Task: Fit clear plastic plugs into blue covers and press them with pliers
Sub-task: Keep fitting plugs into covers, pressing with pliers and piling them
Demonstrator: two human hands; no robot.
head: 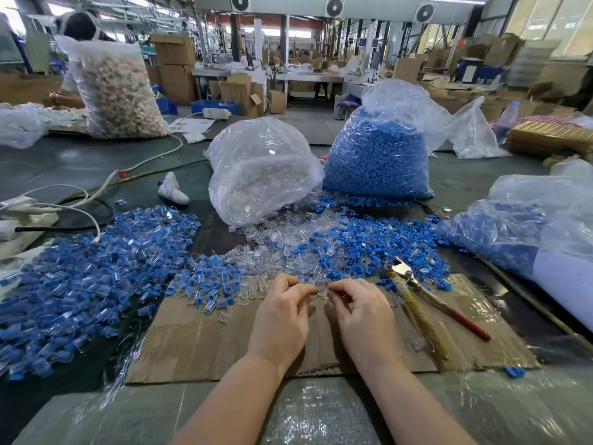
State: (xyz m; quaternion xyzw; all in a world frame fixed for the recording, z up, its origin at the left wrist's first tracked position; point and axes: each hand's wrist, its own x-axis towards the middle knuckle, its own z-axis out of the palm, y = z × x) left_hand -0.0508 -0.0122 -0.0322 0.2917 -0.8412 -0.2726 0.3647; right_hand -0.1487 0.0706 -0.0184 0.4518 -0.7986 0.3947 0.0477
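My left hand (284,311) and my right hand (359,311) meet over a cardboard sheet (205,345), fingertips pinching a small clear plastic plug (322,291) between them. Just beyond lies a loose heap of clear plugs (288,248) mixed with blue covers (378,239). The pliers (417,297), with yellow and red handles, lie on the cardboard to the right of my right hand, untouched. A large pile of joined blue-and-clear pieces (83,277) spreads out at the left.
A clear bag of plugs (260,168) and a bag of blue covers (378,159) stand behind the heap. Another bag with blue pieces (519,232) lies at the right. White cables (64,207) cross the left side. A person sits at the far left behind a big bag (118,88).
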